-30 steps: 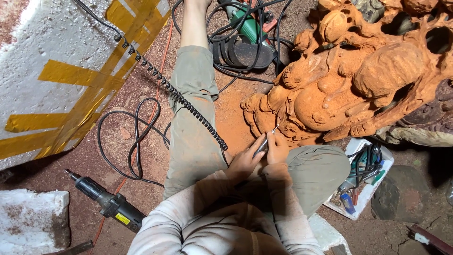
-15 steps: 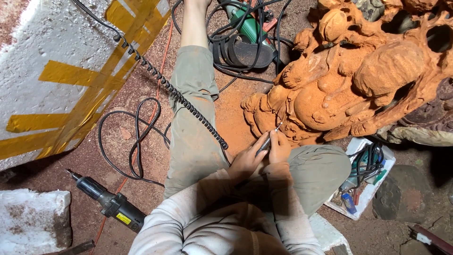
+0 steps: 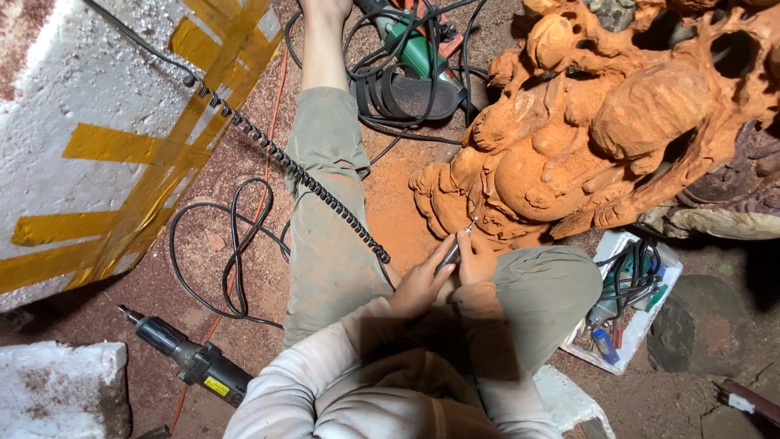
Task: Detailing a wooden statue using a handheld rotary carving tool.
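One orange-red wood carving (image 3: 585, 138), knobby, figure-shaped, dust-coated.
Left hand (image 3: 418, 284) and right hand (image 3: 478, 258), grips closed on one slim rotary handpiece (image 3: 453, 254), tip touching the carving's base; one coiled shaft (image 3: 301, 175) leads left.

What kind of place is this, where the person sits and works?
Probably a woodcarving workshop, with work done on the floor. A large reddish carving stands there, both hands hold a thin rotary tool against it, and red dust and power-tool cables cover the ground.
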